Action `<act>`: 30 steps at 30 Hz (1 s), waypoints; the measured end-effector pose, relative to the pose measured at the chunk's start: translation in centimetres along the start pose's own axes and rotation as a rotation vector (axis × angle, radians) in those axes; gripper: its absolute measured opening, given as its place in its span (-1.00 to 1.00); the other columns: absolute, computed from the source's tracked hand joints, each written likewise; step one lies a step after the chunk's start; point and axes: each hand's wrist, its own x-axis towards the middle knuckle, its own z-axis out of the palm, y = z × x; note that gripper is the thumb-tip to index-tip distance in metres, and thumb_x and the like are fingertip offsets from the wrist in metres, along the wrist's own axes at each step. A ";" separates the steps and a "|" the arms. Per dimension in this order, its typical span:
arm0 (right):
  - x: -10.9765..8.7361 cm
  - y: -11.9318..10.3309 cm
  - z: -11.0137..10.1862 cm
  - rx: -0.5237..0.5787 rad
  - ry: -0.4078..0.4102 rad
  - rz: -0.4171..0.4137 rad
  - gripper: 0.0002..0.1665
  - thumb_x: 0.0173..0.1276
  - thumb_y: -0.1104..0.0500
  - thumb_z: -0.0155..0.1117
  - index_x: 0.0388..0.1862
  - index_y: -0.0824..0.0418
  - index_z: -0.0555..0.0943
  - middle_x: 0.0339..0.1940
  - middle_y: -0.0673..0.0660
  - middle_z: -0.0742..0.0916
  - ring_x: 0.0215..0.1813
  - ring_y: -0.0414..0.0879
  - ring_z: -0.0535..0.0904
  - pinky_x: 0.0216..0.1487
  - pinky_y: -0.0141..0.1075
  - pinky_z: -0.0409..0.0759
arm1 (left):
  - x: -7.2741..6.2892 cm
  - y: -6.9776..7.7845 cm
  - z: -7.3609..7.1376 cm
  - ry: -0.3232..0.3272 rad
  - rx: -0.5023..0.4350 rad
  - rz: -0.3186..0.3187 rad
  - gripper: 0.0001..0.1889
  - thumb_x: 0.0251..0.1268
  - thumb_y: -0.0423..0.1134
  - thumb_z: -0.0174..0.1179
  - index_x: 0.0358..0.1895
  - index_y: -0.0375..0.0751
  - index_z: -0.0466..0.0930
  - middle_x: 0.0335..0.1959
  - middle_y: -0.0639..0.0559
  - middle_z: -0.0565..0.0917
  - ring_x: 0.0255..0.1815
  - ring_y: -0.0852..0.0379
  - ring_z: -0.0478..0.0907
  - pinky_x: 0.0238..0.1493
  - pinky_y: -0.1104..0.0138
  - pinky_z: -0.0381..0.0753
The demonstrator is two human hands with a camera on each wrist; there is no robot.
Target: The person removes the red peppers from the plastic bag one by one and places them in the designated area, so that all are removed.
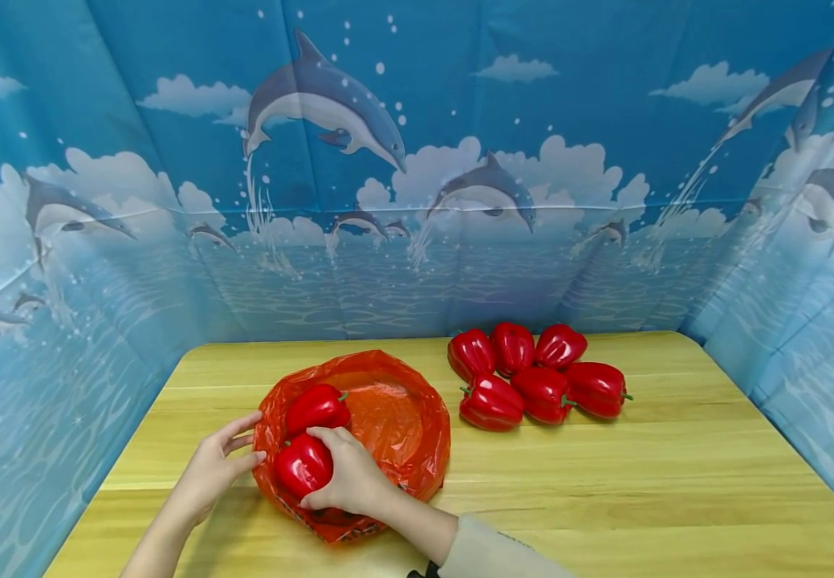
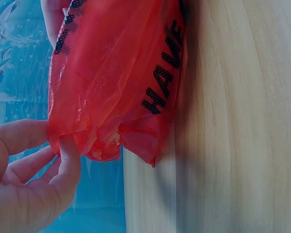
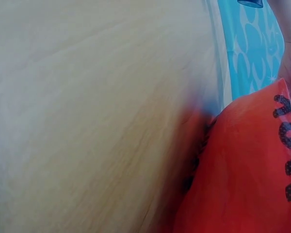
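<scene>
A red plastic bag (image 1: 433,437) stands on the table with its mouth spread wide. At its left rim my left hand (image 1: 213,466) pinches the plastic between thumb and fingers; the left wrist view shows the fingertips at the bag's edge, beside black printed letters. My right hand (image 1: 359,475) reaches over the near rim and grips a glossy red bell pepper (image 1: 301,466) within the bag's mouth. Just behind that one, another red bell pepper (image 1: 315,408) with a green stem lies inside. In the right wrist view the bag's wall (image 3: 242,170) covers most of the right hand.
Several red bell peppers (image 1: 543,393) lie grouped on the wooden table (image 1: 604,490), to the right of the bag and toward the back. A blue dolphin-print curtain (image 1: 460,265) closes off the back and both sides.
</scene>
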 end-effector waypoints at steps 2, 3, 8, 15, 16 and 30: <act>0.0 0.0 0.0 0.007 0.007 0.003 -0.04 -0.19 0.14 0.61 0.26 0.11 0.39 0.07 0.01 0.52 0.05 -0.10 0.48 -0.09 -0.28 0.55 | 0.0 0.0 0.0 0.000 0.000 0.001 -0.39 0.18 -0.53 0.12 0.34 -0.46 0.18 0.30 -0.37 0.28 0.22 -0.27 0.29 -0.11 0.34 0.57; 0.0 0.1 0.0 0.010 0.009 0.005 -0.05 -0.19 0.15 0.61 0.26 0.11 0.40 0.07 0.02 0.52 0.05 -0.10 0.48 -0.10 -0.28 0.55 | -0.1 -0.1 0.0 -0.001 0.001 0.003 -0.39 0.18 -0.53 0.12 0.34 -0.46 0.18 0.30 -0.38 0.27 0.22 -0.27 0.29 -0.11 0.34 0.58; 0.1 0.2 -0.1 0.033 0.007 0.016 -0.08 -0.20 0.20 0.60 0.24 0.11 0.43 0.06 0.01 0.54 0.04 -0.10 0.48 -0.13 -0.30 0.55 | -0.1 -0.2 0.0 -0.001 0.003 0.008 -0.39 0.18 -0.54 0.12 0.33 -0.47 0.18 0.30 -0.38 0.28 0.22 -0.27 0.29 -0.12 0.35 0.58; 0.0 0.4 -0.6 0.113 0.014 0.007 -0.19 -0.19 0.26 0.55 0.16 0.14 0.50 0.01 -0.01 0.56 -0.06 -0.18 0.48 -0.20 -0.37 0.53 | -0.2 -0.1 0.1 0.001 -0.004 0.017 -0.39 0.19 -0.53 0.12 0.33 -0.48 0.17 0.29 -0.39 0.28 0.21 -0.27 0.30 -0.12 0.35 0.58; 0.0 0.4 -0.7 0.119 0.017 0.003 -0.20 -0.19 0.27 0.54 0.15 0.15 0.50 0.00 -0.01 0.56 -0.08 -0.20 0.47 -0.21 -0.38 0.53 | -0.2 -0.1 0.1 0.001 -0.006 0.015 -0.39 0.19 -0.53 0.12 0.33 -0.47 0.18 0.29 -0.39 0.28 0.21 -0.27 0.29 -0.12 0.35 0.58; -0.3 1.3 -1.1 0.193 -0.003 -0.001 -0.22 -0.15 0.25 0.49 0.17 0.14 0.51 0.01 -0.03 0.56 -0.12 -0.20 0.46 -0.25 -0.40 0.52 | -0.3 -0.3 0.3 0.005 -0.008 0.028 -0.38 0.17 -0.52 0.13 0.33 -0.46 0.18 0.29 -0.38 0.28 0.22 -0.27 0.29 -0.14 0.36 0.58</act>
